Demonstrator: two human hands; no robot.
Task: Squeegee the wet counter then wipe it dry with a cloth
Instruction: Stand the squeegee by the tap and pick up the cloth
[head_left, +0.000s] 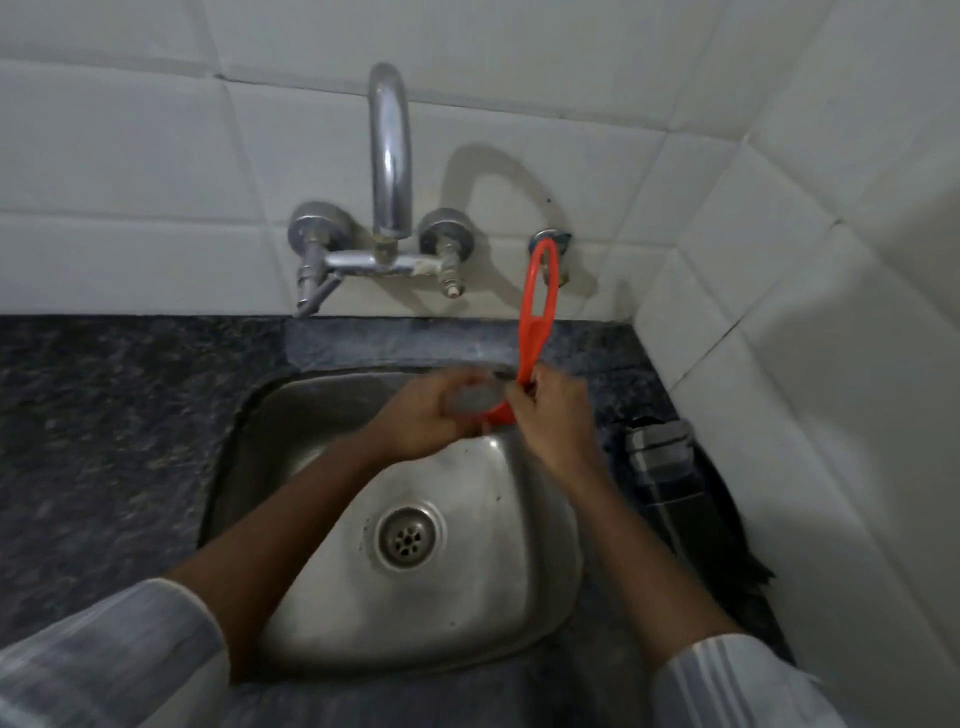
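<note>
An orange squeegee (537, 306) stands upright over the back of the steel sink (311, 415), its looped handle reaching up to a small wall tap (550, 244). My right hand (556, 415) is closed on its lower neck. My left hand (431, 415) is blurred and curls around the squeegee's head just left of my right hand; the blade itself is hidden behind my fingers. The dark speckled stone counter (104, 415) runs around the sink. No cloth can be made out with certainty.
A chrome mixer tap (389, 156) with two knobs juts from the white tiled wall above the sink. A dark steel bottle (670, 467) lies on a dark object on the counter at the right, close to the tiled side wall (831, 364). The drain (408, 538) sits mid-sink.
</note>
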